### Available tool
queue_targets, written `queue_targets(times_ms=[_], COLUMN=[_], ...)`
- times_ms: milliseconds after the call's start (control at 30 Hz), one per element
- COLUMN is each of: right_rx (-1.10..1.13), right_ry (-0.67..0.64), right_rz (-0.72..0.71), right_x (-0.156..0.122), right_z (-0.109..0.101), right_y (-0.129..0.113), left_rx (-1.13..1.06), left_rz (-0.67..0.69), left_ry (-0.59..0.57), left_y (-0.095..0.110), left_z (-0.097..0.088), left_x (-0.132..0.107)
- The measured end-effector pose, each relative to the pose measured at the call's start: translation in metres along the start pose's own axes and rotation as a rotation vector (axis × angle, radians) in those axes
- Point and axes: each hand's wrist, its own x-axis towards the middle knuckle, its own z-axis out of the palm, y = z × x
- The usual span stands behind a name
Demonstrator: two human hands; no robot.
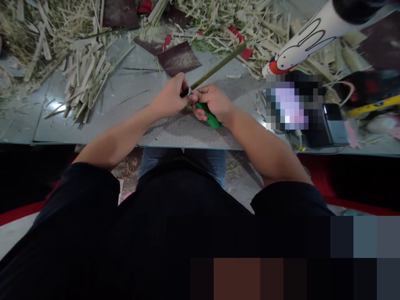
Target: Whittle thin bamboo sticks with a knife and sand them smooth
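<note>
My left hand [171, 98] is closed in a pinch around the near end of a thin green bamboo strip [218, 66] that slants up and to the right over the grey work surface [131, 125]. My right hand [214, 102] is wrapped round a green-handled knife [210, 118]. Its blade meets the strip between my two thumbs. Both hands touch each other at the middle of the surface.
Pale bamboo slivers [84, 75] lie heaped at left and along the back. A dark sandpaper sheet [179, 58] sits behind my hands. A white rabbit-print tube [309, 39], a dark phone [336, 125] and a yellow tool [375, 106] are at right.
</note>
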Motion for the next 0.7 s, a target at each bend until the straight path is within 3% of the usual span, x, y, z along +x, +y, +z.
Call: queue_targets(times_ms=[300,467,700], right_rx=[0.008,0.018,-0.027], right_ry=[0.0,0.027,0.197], right_rz=[-0.032,-0.075,-0.171], right_x=[0.002,-0.001,0.002], right_z=[-0.001,0.003,0.009], right_y=[0.005,0.003,0.008], left_rx=[0.112,0.081,0.004], left_rz=[-0.025,-0.012,-0.002], left_ry=[-0.026,0.061,0.097], left_y=[0.005,-0.008,-0.024], left_z=[-0.008,0.001,0.012], left_x=[-0.005,0.005,0.014])
